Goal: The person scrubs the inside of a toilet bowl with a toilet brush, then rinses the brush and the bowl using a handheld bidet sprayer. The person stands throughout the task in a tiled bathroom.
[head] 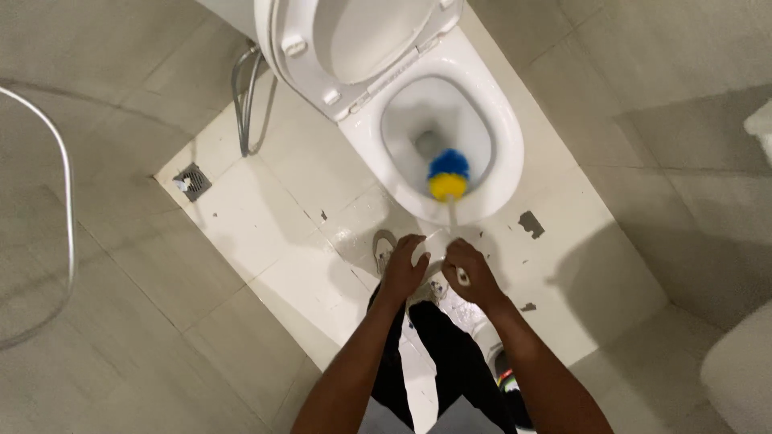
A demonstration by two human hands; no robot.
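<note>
A white toilet (503, 173) stands ahead of me with its seat and lid (354, 36) raised. Inside the bowl is the blue and yellow head of a toilet brush (448, 175), low on the near side. Its pale handle runs back toward me. My right hand (470, 273) is closed around the end of that handle. Beside it, my left hand (404, 265) is closed on the brush's white splash guard or upper handle; the exact contact is hard to make out. Both hands are just in front of the bowl's rim.
A floor drain (191, 182) sits in the white tiles at the left. Metal hoses (245, 104) run down the wall beside the toilet. My legs in dark trousers and shoes (384, 249) stand on the wet, chipped tiles. A white fixture's edge (740, 370) shows at right.
</note>
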